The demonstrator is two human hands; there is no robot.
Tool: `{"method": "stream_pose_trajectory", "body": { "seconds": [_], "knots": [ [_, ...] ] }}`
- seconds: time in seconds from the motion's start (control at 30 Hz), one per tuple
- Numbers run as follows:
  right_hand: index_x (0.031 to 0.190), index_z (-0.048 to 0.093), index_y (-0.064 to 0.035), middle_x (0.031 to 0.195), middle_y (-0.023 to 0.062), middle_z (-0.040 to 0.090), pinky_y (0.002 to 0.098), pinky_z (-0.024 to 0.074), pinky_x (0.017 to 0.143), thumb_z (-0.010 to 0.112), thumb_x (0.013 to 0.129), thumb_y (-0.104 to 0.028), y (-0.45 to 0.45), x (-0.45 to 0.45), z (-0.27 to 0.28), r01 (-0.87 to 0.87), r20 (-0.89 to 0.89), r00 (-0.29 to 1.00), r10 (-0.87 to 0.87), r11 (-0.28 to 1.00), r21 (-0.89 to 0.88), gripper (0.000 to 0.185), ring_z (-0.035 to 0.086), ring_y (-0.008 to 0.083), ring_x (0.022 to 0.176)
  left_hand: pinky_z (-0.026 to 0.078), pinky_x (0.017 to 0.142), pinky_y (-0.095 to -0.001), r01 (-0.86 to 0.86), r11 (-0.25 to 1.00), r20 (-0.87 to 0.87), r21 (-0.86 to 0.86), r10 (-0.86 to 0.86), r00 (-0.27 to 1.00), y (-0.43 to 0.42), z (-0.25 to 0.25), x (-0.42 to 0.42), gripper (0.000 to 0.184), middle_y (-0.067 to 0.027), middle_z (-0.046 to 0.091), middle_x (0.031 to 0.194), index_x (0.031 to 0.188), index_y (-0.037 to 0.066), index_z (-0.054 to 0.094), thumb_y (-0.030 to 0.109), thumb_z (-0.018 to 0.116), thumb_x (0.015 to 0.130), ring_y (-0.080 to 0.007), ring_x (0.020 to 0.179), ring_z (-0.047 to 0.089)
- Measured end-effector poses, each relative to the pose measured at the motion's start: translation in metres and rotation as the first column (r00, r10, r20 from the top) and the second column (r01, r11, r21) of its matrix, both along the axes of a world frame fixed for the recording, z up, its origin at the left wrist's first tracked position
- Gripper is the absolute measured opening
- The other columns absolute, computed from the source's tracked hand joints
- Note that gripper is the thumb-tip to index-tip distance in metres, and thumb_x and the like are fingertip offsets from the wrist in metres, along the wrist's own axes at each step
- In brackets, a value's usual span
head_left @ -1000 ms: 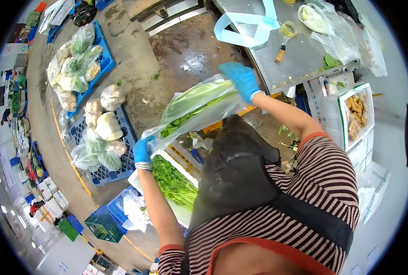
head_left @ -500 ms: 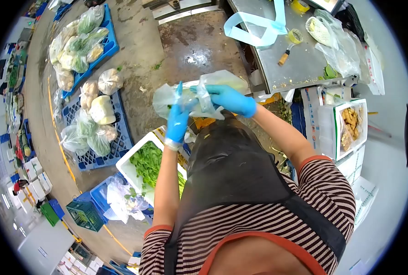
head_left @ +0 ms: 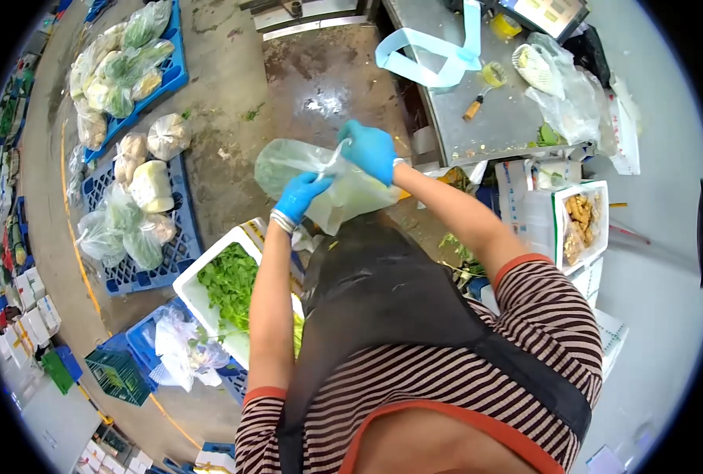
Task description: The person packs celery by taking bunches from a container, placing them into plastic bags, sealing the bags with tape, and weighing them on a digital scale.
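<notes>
A translucent plastic bag (head_left: 350, 207) hangs in front of the black apron, its film gathered between my two gloved hands. Pale green contents show faintly through its left part; their kind cannot be made out. My left hand (head_left: 304, 194), in a blue glove, is closed on the bag's near edge. Higher and to the right, my right hand (head_left: 371, 152) is closed on the twisted, gathered film. Just left of my left forearm stands a white foam box (head_left: 201, 317) holding leafy greens (head_left: 231, 286).
Blue pallets (head_left: 179, 186) at left carry bagged vegetables (head_left: 122, 213). On the metal table (head_left: 466, 130) lie a light-blue strap (head_left: 446, 75), a wooden-handled tool (head_left: 472, 108), a tape roll (head_left: 493, 74) and plastic bags (head_left: 576, 103). A foam box of ginger (head_left: 580, 221) stands at right.
My left hand has changed from upright fingers to a grip on the bag. The right hand has moved slightly up and closed around gathered film. The bag now hangs lower and more spread.
</notes>
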State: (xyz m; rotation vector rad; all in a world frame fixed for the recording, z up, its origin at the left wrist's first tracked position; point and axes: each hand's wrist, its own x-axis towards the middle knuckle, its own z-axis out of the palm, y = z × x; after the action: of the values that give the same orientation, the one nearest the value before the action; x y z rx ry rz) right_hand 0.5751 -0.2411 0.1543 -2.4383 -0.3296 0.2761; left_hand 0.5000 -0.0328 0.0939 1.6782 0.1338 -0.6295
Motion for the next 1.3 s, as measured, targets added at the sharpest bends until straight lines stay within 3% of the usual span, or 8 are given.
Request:
{"method": "stream_pose_trajectory", "body": {
  "seconds": [0.2,0.33,0.53,0.6,0.73,0.93,1.07,1.3],
  "knots": [
    [0.09,0.074,-0.0081,0.084,0.0121,0.071,0.0382,0.0511,0.072,0.061,0.085,-0.03,-0.04,0.009,-0.104,0.163,-0.377,0.924,-0.067,0.96,0.226,0.026,0.066,0.0234,0.076,0.046,0.086,-0.0289,-0.344,0.886,0.016,-0.309,0.367,0.93,-0.006,-0.005,-0.036,0.03,-0.0063,0.071,0.093,0.101,0.001,0.069,0.027,0.056,0.096,-0.014,0.087,0.06],
    [0.116,0.065,0.0006,0.106,0.0046,0.068,0.0283,0.0498,0.086,0.055,0.093,-0.017,-0.009,-0.005,-0.033,0.689,-0.71,0.449,0.543,0.296,0.662,0.03,0.062,0.0117,0.092,0.046,0.094,-0.0319,-0.476,0.455,-0.264,-0.752,0.454,0.851,-0.011,-0.017,-0.033,0.034,-0.0101,0.061,0.124,0.128,0.002,0.056,0.013,0.051,0.097,-0.0159,0.103,0.059],
    [0.126,0.059,-0.0037,0.12,0.0087,0.063,0.0326,0.0491,0.095,0.058,0.09,-0.013,0.018,-0.039,-0.046,0.409,-0.648,0.549,0.528,0.506,0.759,0.037,0.061,0.0172,0.109,0.04,0.102,-0.0304,-0.247,0.815,-0.079,-0.525,0.243,0.967,-0.015,0.014,-0.022,0.074,-0.0073,0.04,0.146,0.154,0.01,0.022,0.001,0.054,0.088,-0.0166,0.121,0.048],
    [0.107,0.065,-0.0073,0.1,0.0112,0.068,0.0342,0.0505,0.085,0.065,0.083,-0.016,0.024,-0.043,-0.017,-0.171,-0.382,0.87,0.312,0.917,0.361,0.026,0.065,0.0202,0.095,0.032,0.108,-0.0295,-0.203,0.797,-0.053,-0.569,0.211,0.976,-0.018,0.004,-0.022,0.073,-0.0075,0.039,0.147,0.154,0.008,0.022,0.002,0.055,0.089,-0.015,0.127,0.043],
    [0.088,0.069,-0.0122,0.088,0.0115,0.068,0.0358,0.0522,0.068,0.067,0.074,-0.019,0.019,-0.035,0.005,0.163,0.151,0.969,-0.197,0.964,0.208,0.016,0.066,0.0293,0.076,0.042,0.08,-0.0301,-0.187,0.94,-0.002,-0.287,0.195,0.981,-0.021,0.024,-0.013,0.028,-0.0005,0.057,0.1,0.106,0.004,0.058,0.013,0.072,0.083,-0.0126,0.092,0.05],
    [0.087,0.075,-0.0155,0.091,0.0107,0.072,0.0335,0.054,0.074,0.065,0.076,-0.017,0.032,0.049,-0.058,0.431,-0.194,0.902,-0.385,0.819,0.379,0.015,0.069,0.0237,0.08,0.035,0.059,-0.0292,-0.085,0.996,0.564,0.002,0.069,0.823,-0.023,0.07,0.022,0.031,-0.0006,0.046,0.07,0.07,0.006,0.049,0.015,0.078,0.079,-0.0124,0.065,0.04],
    [0.093,0.073,-0.0099,0.082,0.0098,0.072,0.0351,0.0536,0.065,0.058,0.089,-0.03,0.043,0.112,-0.049,0.33,-0.452,0.89,-0.063,0.772,0.543,0.026,0.067,0.0213,0.069,0.044,0.068,-0.0245,-0.428,0.867,0.352,-0.254,0.495,0.795,-0.002,0.116,0.08,0.007,0.0017,0.063,0.083,0.09,0.005,0.067,0.011,0.071,0.087,-0.0078,0.071,0.052],
    [0.091,0.068,-0.0063,0.074,0.0066,0.067,0.03,0.0499,0.053,0.047,0.097,-0.048,-0.032,0.184,0.011,0.144,-0.507,0.692,0.514,0.59,0.795,0.047,0.06,0.0146,0.056,0.046,0.068,-0.0288,-0.411,0.902,0.609,0.134,0.252,0.752,-0.052,0.141,0.133,0.01,-0.004,0.062,0.079,0.085,0.002,0.066,0.01,0.071,0.086,-0.0137,0.072,0.057]
  ]
}}
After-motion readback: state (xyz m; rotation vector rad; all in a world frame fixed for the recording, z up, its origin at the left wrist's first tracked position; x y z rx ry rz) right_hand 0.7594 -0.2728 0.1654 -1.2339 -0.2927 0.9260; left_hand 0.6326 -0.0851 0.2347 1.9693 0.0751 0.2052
